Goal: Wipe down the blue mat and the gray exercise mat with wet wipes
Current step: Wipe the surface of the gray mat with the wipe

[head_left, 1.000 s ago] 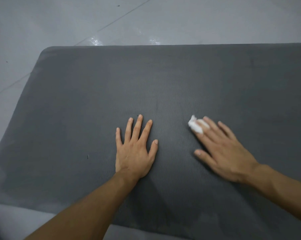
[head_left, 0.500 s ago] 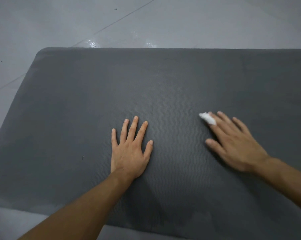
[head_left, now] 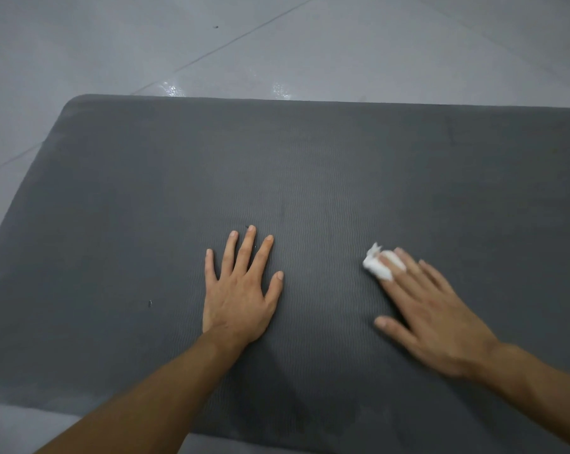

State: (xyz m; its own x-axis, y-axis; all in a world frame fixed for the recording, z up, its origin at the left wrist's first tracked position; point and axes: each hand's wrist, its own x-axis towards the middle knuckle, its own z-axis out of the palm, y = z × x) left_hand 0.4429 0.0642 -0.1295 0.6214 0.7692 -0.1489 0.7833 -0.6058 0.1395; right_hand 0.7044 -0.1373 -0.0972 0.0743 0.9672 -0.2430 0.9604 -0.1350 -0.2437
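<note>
On the gray mat [head_left: 146, 191], right hand [head_left: 437, 319] over wet wipe [head_left: 377, 266]

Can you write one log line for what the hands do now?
left hand: flat on mat | right hand: presses wipe on mat | step: wiping

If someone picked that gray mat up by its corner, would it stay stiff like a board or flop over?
Probably flop: the gray mat looks thin, lying flat on the floor. Its fine wavy ribbing suggests a grippy surface, not slippery. The floor looks glossy, so the mat might slide when pushed; the left hand pressed flat on it may be steadying it.
</note>
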